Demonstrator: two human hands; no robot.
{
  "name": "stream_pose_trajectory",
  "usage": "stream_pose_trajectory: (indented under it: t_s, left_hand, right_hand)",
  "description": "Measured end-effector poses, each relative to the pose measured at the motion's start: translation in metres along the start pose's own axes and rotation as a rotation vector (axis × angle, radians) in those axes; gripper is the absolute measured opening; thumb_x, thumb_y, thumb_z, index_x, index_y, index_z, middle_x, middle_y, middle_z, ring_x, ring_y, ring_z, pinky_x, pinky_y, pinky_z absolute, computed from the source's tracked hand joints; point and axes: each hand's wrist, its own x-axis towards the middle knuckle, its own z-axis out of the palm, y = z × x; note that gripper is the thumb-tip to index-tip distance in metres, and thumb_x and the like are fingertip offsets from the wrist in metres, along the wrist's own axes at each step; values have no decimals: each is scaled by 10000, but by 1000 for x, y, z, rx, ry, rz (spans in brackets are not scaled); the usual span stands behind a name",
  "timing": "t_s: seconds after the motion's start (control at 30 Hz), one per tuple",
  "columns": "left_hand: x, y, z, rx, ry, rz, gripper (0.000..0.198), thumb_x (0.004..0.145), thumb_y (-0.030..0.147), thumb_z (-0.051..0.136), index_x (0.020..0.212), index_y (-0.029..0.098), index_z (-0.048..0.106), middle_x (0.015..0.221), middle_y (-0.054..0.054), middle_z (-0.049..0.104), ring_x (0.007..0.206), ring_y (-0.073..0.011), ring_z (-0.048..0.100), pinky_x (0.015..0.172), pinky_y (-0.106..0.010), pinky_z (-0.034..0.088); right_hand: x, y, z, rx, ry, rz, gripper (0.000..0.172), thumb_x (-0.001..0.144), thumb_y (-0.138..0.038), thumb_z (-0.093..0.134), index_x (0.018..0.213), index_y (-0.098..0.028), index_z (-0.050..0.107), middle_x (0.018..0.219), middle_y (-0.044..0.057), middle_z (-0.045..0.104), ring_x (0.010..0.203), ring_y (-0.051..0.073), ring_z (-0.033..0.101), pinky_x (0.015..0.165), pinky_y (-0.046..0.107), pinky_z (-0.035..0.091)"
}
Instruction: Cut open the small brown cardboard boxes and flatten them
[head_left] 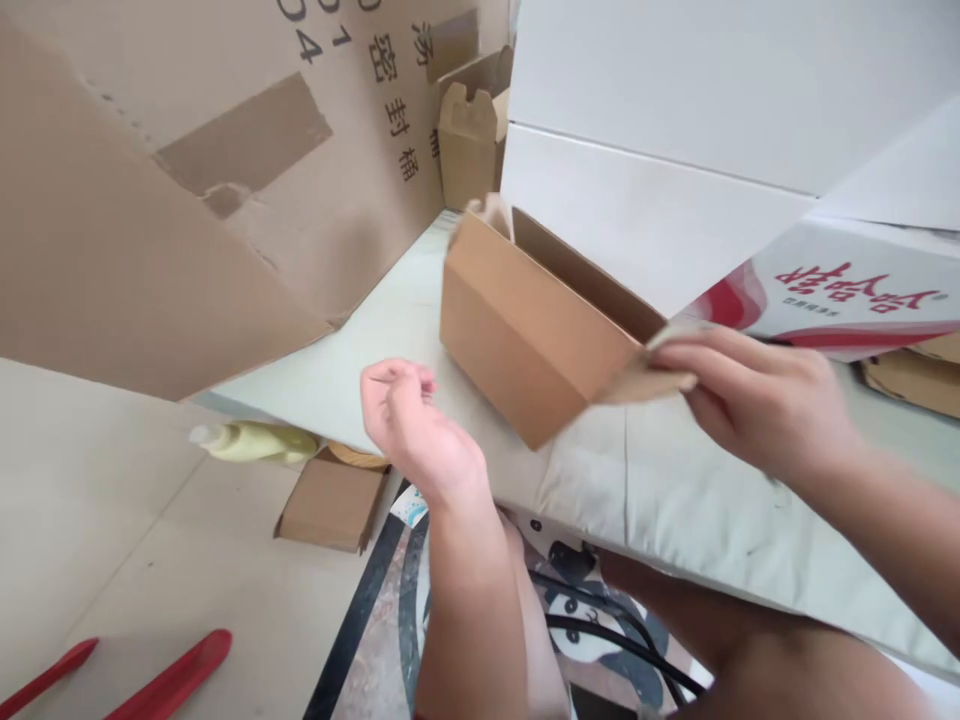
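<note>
I note a large printed carton (202, 250) left of the brown cardboard box (525, 330), which is over the pale cover (675, 490). Long walls stand; top and right-end flap (645, 387) are unclosed. Right hand (772, 400) grips that flap; left hand (424, 430) curls closed, apparently empty.

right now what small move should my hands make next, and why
Probably bring the left hand to the box to steady it: only the right hand grips it, by an end flap, while the left is curled nearby, apart from it.
</note>
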Motion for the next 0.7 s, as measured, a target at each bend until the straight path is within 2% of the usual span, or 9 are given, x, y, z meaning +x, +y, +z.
stream_pose_trajectory:
  t_s: [0.07,0.17,0.23,0.3,0.37,0.47,0.53,0.63,0.7]
  left_hand:
    - [-4,-7,1,158,-118,7,84,835,300,631,843,223,599,885,-8,594,894,-161,578,835,-299,470]
    - [-20,-14,11,303,-492,-84,304,885,463,657,1113,262,646,1246,-54,642,1187,-240,587,1013,-387,476]
    - [-36,-15,22,349,-704,-91,413,881,527,673,1204,273,634,1345,-68,627,1283,-278,571,1067,-419,470]
    - [-53,-15,35,373,-823,-42,461,851,514,720,1228,267,624,1338,-69,637,1297,-285,576,1093,-419,467]
    - [-67,-16,46,397,-857,9,475,795,423,780,1210,260,616,1266,-55,660,1208,-263,619,1055,-396,495]
    - [-78,-20,56,389,-879,-16,388,746,270,731,1116,249,618,1085,-25,669,969,-210,652,869,-346,551]
    - [-80,-23,58,343,-909,-59,285,742,251,650,1025,237,620,998,-24,659,904,-204,646,800,-339,556]
    - [-80,-25,58,306,-910,-66,205,743,286,616,940,230,603,1001,-48,672,1004,-249,663,869,-391,563]
    - [-80,-26,58,304,-899,-59,200,755,317,614,938,240,593,1037,-63,686,1072,-277,666,918,-432,557]
  right_hand:
    - [-45,2,-32,-5,-6,-84,228,958,-112,509,1008,-250,684,978,53,802,687,155,682,551,298,471]
    - [-94,-9,-65,76,-81,-116,168,983,-159,529,1018,-194,690,1022,134,802,764,181,718,600,315,525]
    - [-114,-23,-76,150,-140,-72,155,976,-130,533,1004,-187,675,1170,150,782,688,151,691,562,319,510]
    - [-124,-34,-81,196,-192,1,168,961,-86,529,973,-207,647,1339,126,721,549,103,587,492,322,453]
    - [-128,-39,-83,229,-208,38,145,958,-94,548,956,-217,624,1431,114,665,474,77,489,453,323,412]
    - [-129,-33,-80,242,-112,115,64,978,-212,606,1041,-215,617,1406,141,674,509,79,537,473,307,451]
    - [-132,-25,-73,247,-40,219,240,999,-394,611,1151,-208,606,1330,156,705,585,103,622,508,297,499]
    - [-142,-15,-55,327,18,353,536,958,-655,542,1274,-224,578,1240,149,716,816,193,730,622,324,581]
    - [-149,-14,-42,400,125,401,549,951,-664,539,1326,-263,558,1233,141,691,1007,255,724,752,382,617]
